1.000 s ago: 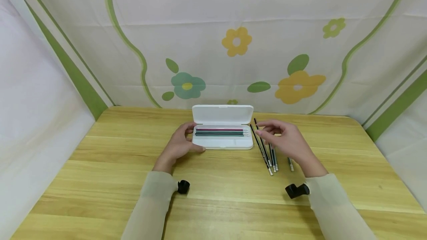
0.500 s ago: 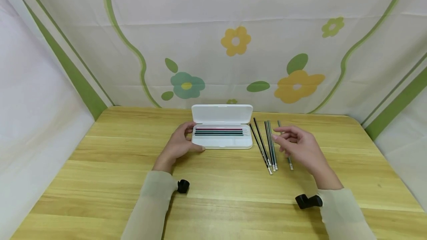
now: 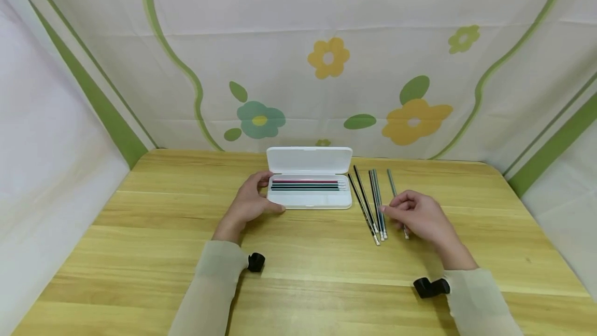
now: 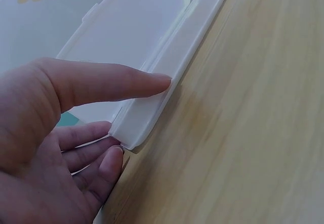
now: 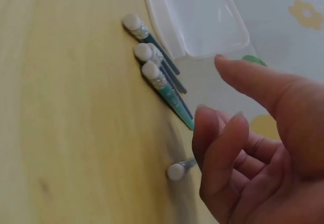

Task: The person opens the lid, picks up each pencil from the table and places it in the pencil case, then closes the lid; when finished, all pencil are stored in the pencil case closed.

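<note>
A white pencil case (image 3: 326,200) lies at the back of the table with its lid (image 3: 310,161) raised. Several pencils (image 3: 305,187), one of them pink and the others dark or green, lie side by side inside it. My left hand (image 3: 247,202) holds the case's left end, thumb (image 4: 147,85) along the front wall and fingers at the side. Right of the case, several loose pencils (image 3: 361,204) lie with eraser ends toward me. My right hand (image 3: 420,217) hovers over a separate grey-green pencil (image 3: 391,179), partly covering it; thumb and fingers are apart, with nothing between them.
A wooden table (image 3: 298,284) carries everything. Behind it hangs a pale cloth (image 3: 280,56) printed with flowers, and more cloth closes off both sides. A black wrist mount (image 3: 431,288) shows at the right sleeve, another mount (image 3: 256,262) at the left.
My right hand has moved right and toward me, from over the group of loose pencils to the separate pencil, and come lower. The left hand has stayed at the case.
</note>
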Action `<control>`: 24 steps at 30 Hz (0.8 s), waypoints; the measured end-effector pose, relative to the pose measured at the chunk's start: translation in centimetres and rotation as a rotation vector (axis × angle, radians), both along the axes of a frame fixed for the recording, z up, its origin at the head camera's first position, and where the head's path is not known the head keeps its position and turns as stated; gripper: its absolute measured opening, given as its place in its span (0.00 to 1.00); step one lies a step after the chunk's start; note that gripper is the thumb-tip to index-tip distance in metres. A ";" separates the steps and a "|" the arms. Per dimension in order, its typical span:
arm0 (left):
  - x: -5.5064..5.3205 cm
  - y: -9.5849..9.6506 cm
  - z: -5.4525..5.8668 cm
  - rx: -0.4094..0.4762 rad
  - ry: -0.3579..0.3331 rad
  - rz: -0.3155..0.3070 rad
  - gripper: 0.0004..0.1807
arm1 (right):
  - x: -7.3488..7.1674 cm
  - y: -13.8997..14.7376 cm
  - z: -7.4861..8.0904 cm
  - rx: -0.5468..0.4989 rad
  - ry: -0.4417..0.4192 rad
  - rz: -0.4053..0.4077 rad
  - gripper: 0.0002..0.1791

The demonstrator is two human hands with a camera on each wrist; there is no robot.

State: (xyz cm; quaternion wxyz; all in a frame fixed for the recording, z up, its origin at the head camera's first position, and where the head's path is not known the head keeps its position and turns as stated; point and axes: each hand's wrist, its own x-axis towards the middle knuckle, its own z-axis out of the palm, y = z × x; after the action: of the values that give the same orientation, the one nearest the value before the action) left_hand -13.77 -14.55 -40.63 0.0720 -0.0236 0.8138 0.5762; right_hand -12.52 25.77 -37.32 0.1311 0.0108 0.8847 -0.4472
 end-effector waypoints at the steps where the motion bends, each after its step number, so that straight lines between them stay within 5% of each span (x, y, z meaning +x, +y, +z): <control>1: 0.0 0.1 0.0 0.000 -0.001 0.001 0.52 | 0.0 0.0 -0.1 -0.002 -0.010 0.001 0.31; 14: -0.3 0.5 0.0 0.019 -0.012 -0.012 0.53 | 0.3 1.8 -0.4 0.008 -0.002 -0.041 0.25; 24: 0.0 0.4 0.1 0.010 -0.005 -0.013 0.53 | 0.4 3.1 -0.9 0.068 -0.085 -0.008 0.24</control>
State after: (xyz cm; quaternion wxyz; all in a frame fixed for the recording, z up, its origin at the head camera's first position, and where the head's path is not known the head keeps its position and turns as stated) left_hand -13.78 -14.17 -40.52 0.0781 -0.0193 0.8107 0.5799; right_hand -12.08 28.92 -38.26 0.1661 0.0377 0.8930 -0.4166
